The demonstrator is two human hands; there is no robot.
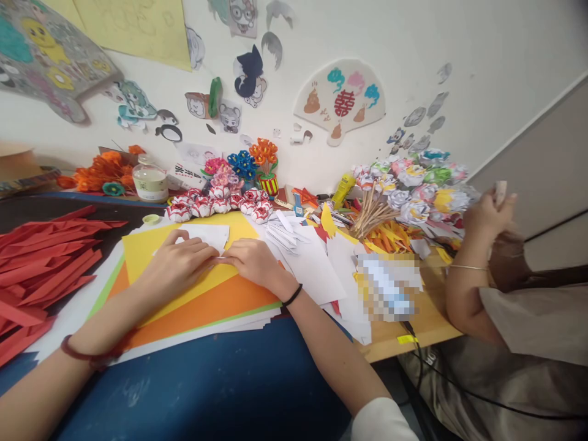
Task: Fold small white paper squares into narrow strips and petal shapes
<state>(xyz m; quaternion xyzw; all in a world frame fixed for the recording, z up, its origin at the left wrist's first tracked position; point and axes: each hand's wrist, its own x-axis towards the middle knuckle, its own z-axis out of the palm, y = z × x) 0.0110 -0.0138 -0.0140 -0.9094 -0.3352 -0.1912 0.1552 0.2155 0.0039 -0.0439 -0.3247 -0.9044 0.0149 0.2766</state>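
Note:
My left hand (181, 264) and my right hand (255, 262) meet over a stack of coloured sheets, fingertips close together. A thin folded edge of white paper (222, 260) shows between them, pinched at both ends. Much of that piece is hidden by my fingers. Just behind lies a flat white sheet (211, 234); whether it joins the pinched piece, I cannot tell. Beneath my hands are a yellow sheet (142, 251) and an orange sheet (206, 306), with green and white edges showing below.
Folded red strips (50, 263) are heaped at left. Red-and-white paper flowers (220, 202), a glue jar (150, 179) and a flowerpot (269, 184) line the wall. White paper pieces (316, 263) and a paper bouquet (418, 190) lie right. A co-worker's hand (489, 214) holds a small pale object.

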